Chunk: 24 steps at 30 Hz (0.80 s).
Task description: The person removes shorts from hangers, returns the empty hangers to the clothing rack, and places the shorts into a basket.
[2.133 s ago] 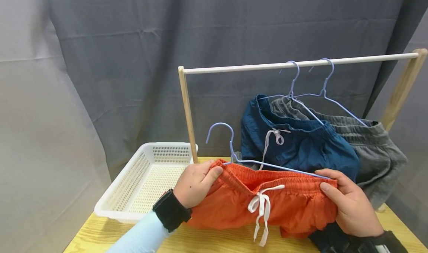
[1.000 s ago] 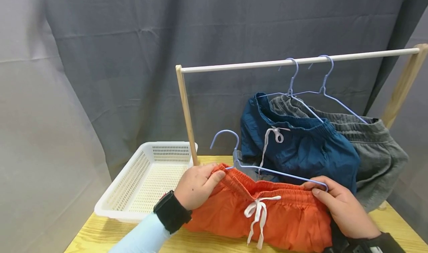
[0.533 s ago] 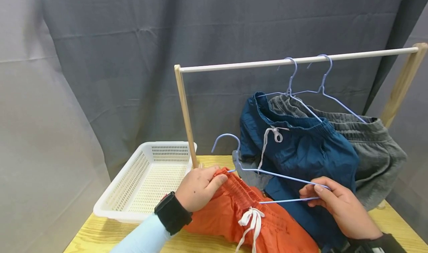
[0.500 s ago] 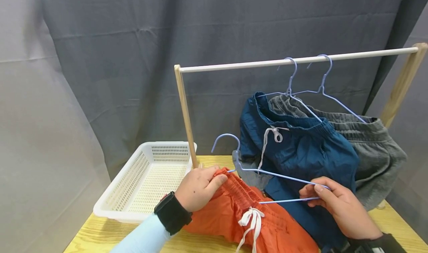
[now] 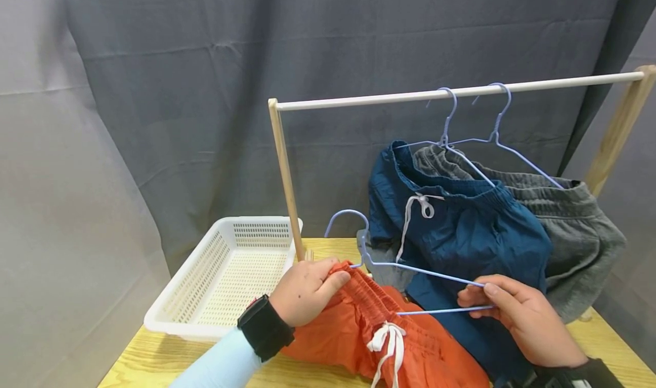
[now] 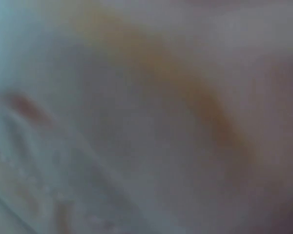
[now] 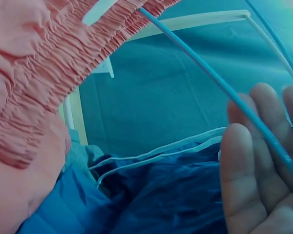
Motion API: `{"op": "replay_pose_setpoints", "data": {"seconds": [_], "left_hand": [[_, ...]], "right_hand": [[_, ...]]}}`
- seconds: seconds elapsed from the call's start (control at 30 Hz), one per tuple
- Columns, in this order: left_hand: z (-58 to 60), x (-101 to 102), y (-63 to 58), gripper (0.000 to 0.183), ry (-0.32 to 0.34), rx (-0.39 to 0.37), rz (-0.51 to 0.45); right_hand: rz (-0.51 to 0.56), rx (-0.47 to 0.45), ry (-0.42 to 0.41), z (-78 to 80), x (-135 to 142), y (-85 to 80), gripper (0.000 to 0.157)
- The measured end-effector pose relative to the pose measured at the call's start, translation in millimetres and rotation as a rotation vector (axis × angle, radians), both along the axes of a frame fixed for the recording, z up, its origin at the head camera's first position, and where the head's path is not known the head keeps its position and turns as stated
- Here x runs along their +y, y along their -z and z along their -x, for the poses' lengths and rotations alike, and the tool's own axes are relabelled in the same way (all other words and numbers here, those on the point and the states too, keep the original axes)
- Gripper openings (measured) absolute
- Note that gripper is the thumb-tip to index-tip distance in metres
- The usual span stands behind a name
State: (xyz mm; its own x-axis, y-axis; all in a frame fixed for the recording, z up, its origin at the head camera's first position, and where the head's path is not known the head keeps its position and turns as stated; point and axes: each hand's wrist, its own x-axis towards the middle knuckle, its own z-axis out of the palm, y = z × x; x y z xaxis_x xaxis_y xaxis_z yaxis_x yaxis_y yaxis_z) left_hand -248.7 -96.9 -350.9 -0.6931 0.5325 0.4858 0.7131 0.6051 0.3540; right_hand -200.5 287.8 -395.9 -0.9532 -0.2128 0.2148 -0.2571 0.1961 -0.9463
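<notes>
Orange drawstring shorts (image 5: pixel 328 339) hang low in front of me, their right side slumped down and away from the wire hanger (image 5: pixel 420 271). My left hand (image 5: pixel 303 292) grips the left end of their waistband, with the hanger's left arm running into the cloth there. At the hanger's other end, my right hand (image 5: pixel 528 319) pinches the bare wire between thumb and fingers. The lower wire (image 5: pixel 441 310) comes out of the waist opening toward that hand. In the right wrist view, the hanger wire (image 7: pixel 210 73) crosses my fingers (image 7: pixel 237 151). The left wrist view is only blur.
A clothes rack with a white rail (image 5: pixel 359 100) stands behind. Blue shorts (image 5: pixel 461 223) and grey shorts (image 5: pixel 579 228) hang from it on hangers, close behind my right hand. A white plastic basket (image 5: pixel 179 319) sits left on the wooden table (image 5: pixel 164 359).
My right hand has let go of the shorts' right waistband and now holds the hanger's end. That side of the shorts has dropped down. The hanger has sunk slightly; my left hand keeps its grip.
</notes>
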Motion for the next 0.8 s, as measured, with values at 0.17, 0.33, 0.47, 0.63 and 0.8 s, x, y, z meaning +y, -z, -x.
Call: {"op": "replay_pose_setpoints", "data": {"seconds": [0.17, 0.33, 0.47, 0.63, 0.8], "left_hand": [[-0.5, 0.4, -0.1, 0.034, -0.01, 0.013, 0.045], [0.0, 2.1, 1.0, 0.033, -0.017, 0.013, 0.081], [0.9, 4.1, 2.2, 0.034, -0.013, -0.01, 0.102], [2.4, 5.8, 5.9, 0.036, -0.008, -0.037, 0.13], [2.9, 6.8, 7.2, 0.035, 0.002, -0.062, 0.132]], "right_hand": [[-0.033, -0.043, -0.062, 2.3, 4.6, 0.5, 0.037], [-0.144, -0.079, -0.019, 1.3, 0.0, -0.8, 0.042], [-0.25, -0.096, -0.013, 0.2, -1.7, -0.3, 0.041], [-0.292, -0.077, -0.096, -0.6, -0.9, 3.5, 0.035], [-0.312, -0.05, -0.07, -1.0, -1.4, 6.4, 0.033]]}}
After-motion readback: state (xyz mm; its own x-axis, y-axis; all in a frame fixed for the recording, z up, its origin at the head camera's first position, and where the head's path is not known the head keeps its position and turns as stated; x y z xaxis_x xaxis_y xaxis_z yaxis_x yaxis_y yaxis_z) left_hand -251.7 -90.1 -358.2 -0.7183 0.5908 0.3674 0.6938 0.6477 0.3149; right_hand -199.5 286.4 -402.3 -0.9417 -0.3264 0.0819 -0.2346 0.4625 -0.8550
